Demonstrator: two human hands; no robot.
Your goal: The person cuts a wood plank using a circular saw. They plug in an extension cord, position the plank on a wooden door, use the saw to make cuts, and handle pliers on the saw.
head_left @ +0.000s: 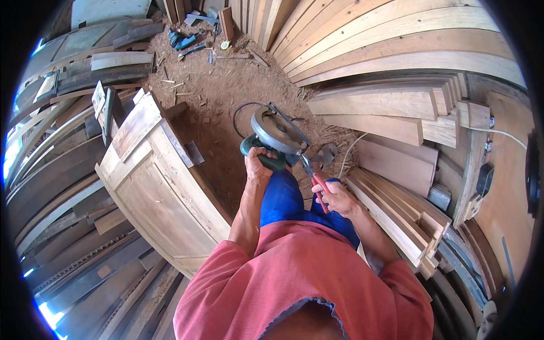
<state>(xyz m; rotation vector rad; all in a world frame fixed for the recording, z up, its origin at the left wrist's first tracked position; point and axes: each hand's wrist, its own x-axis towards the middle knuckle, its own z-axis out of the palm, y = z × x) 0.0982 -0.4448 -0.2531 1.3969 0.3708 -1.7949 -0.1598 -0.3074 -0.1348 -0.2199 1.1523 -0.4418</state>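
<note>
A circular saw with a green body and a round metal guard is held over my lap. My left hand is wrapped round its green handle. In my right hand are red-handled pliers, their jaws up against the lower right side of the saw. What the jaws grip there is too small to tell. A dark cord loops out to the left of the saw. My knees in blue trousers are below the tool.
A panelled wooden door leans at my left. Boards are stacked at the right, with long planks behind them. A green power tool and a yellow tape measure lie on the shaving-strewn ground.
</note>
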